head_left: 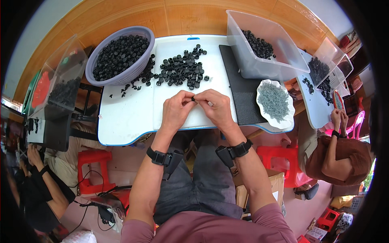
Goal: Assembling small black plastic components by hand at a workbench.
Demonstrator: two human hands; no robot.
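Over the near part of the white table, my left hand [177,108] and my right hand [216,107] meet with fingertips pinched together. Between them sits a small black part [193,98], mostly covered by the fingers, gripped from both sides. Whether my right fingers also hold a thin pin cannot be made out. Just beyond my hands lies a loose spread of small round black caps [181,67]. To the right, a white scalloped dish [291,106] holds a heap of thin greyish pins [274,101].
At the back left a grey-purple basket [91,60] is heaped with black parts. A clear plastic tub [275,69] with more black pieces stands back right, beside a black mat [243,109]. Two people sit at side tables. Red stools [92,170] stand on the floor.
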